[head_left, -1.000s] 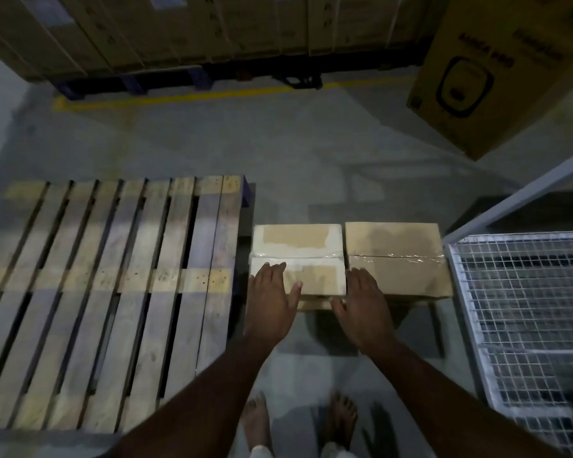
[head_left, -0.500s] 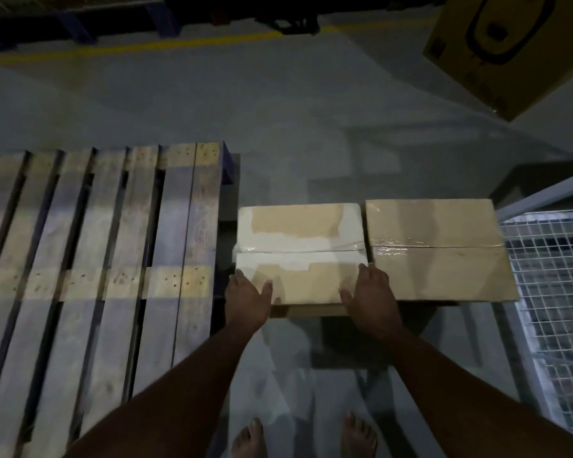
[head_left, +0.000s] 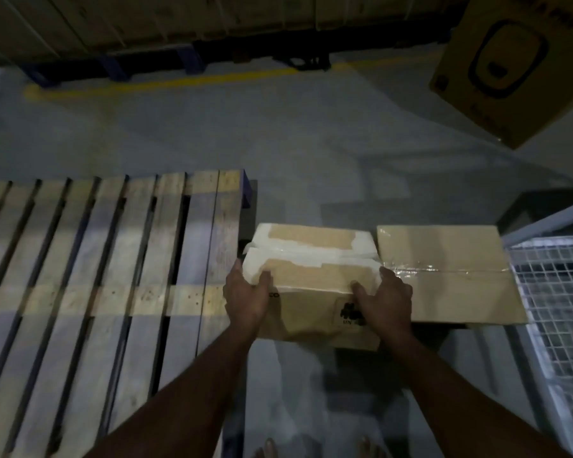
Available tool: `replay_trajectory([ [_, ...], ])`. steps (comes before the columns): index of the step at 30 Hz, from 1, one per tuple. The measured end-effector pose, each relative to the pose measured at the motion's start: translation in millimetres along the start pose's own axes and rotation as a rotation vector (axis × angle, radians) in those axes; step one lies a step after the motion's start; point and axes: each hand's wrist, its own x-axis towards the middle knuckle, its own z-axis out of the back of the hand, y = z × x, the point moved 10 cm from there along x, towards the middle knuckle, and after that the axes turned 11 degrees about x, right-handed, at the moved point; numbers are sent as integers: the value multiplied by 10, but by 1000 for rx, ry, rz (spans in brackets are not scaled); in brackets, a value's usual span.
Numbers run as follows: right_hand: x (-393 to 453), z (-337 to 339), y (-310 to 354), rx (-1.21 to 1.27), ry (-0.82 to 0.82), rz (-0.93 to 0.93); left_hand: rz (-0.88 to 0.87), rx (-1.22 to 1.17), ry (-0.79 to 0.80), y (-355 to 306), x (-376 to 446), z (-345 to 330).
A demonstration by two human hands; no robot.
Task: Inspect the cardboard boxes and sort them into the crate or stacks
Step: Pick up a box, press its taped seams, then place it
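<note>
To the left of our hands lies a wooden pallet (head_left: 96, 276), its left end cut off by the frame. Our left hand (head_left: 247, 297) grips the near left corner of the torn cardboard box (head_left: 315, 279), thumb over the top edge, while our right hand (head_left: 386, 302) clamps its near right corner, covering part of a black print on the front face. The box tilts toward us between both hands. Just right of our right hand sits a taped cardboard box (head_left: 450, 276), and beyond it the wire crate (head_left: 556, 309), cut off at the edge. We cannot read the blurred print.
</note>
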Motion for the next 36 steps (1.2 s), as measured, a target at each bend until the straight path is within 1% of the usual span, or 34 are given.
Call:
replay_trajectory([
  [3,-229,533,517,199,-67,14,-127,17,-125,-627,-255,619],
  [5,-453,975,925,285,-113,56,-180,-24,-152,-1009,-553,1013],
  [9,-962,1910,1634,370,-211,162,-266,-69,-177,-1625,-1300,1677],
  [13,-1572,2878,2293,491,-292,243,-345,-165,-219,-2237,-2076,2357],
  [18,-2343,3896,2765,587,-387,372,-503,-266,-316,-2858,-2949,3122],
  [22,-3002,4423,2784,640,-463,417,-626,-346,-340,-3164,-3541,3542],
  [26,-3657,4764,2621,695,-572,419,-736,-374,-327,-3280,-4066,3746],
  [29,-4185,4951,2402,705,-681,426,-811,-402,-242,-3276,-4420,3749],
  [36,-5449,5278,1644,690,-961,342,-1006,-365,-5,-3251,-5336,3465],
])
